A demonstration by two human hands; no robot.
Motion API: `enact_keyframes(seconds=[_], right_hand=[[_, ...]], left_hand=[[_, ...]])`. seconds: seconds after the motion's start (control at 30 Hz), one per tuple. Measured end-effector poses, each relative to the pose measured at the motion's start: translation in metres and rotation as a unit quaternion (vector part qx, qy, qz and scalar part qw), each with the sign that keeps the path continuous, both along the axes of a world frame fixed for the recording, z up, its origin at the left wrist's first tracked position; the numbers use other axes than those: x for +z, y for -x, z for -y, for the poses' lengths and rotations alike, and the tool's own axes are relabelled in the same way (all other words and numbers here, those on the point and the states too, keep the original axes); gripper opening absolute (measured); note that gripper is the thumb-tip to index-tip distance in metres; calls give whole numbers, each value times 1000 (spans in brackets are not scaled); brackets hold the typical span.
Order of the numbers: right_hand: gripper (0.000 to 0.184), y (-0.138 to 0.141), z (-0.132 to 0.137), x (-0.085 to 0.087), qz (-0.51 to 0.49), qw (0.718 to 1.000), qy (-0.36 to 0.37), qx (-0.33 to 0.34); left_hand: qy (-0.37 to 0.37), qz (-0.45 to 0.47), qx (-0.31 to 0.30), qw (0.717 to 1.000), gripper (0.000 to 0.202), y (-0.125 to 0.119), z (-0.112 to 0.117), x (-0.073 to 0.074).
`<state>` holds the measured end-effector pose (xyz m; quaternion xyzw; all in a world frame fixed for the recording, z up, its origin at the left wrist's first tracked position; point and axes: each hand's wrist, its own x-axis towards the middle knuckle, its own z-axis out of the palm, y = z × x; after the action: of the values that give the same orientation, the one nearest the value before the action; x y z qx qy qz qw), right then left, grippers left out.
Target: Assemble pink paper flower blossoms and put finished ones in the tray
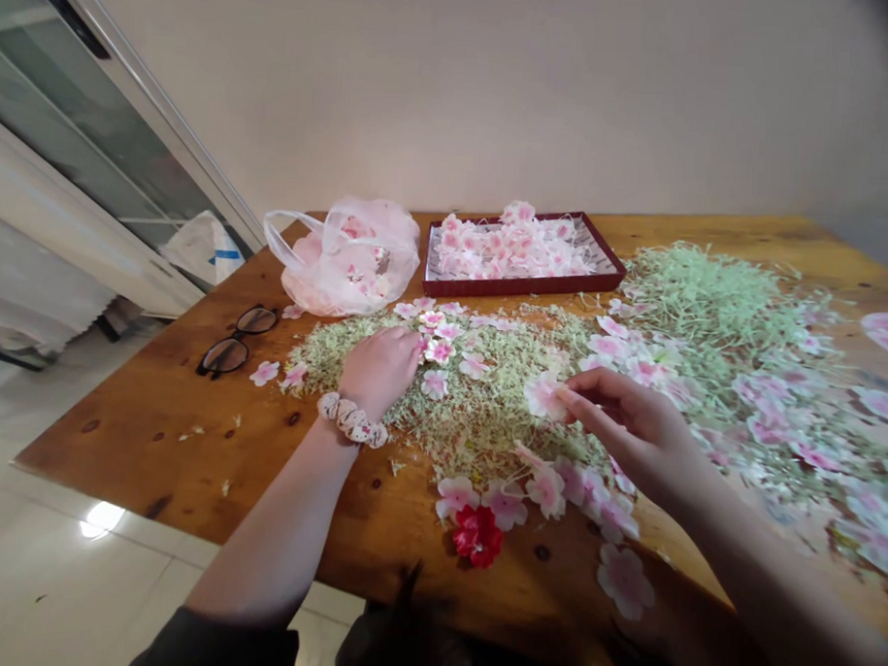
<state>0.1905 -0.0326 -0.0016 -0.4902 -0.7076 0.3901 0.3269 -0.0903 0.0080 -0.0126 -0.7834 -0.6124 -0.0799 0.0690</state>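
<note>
My right hand [634,417] pinches a pale pink fabric flower [544,395] between thumb and fingertips, held over the greenery. My left hand [381,365], with a patterned scrunchie [352,420] at its wrist, is closed on a small bunch of pink-edged flowers [439,350]; its fingertips are mostly hidden. Beneath both hands spreads a bed of pale green shredded filler [470,431] with loose pink flowers on it. Along its near edge lie more pink flowers [545,490] and one red flower [478,536].
Behind stands a dark red box lid [522,285] heaped with pink flowers. Left of it sits a sheer bag [351,257] holding flowers. Eyeglasses [238,340] lie on the wooden table [150,410] at left. A taller green heap [714,294] with scattered flowers covers the right side.
</note>
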Motion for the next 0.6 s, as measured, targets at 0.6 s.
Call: enact_keyframes(seconds=[0.6], right_hand=[[23, -2, -2, -3, 29, 999, -11, 15]], left_hand=[[41, 5, -9, 999, 37, -1, 8, 2]])
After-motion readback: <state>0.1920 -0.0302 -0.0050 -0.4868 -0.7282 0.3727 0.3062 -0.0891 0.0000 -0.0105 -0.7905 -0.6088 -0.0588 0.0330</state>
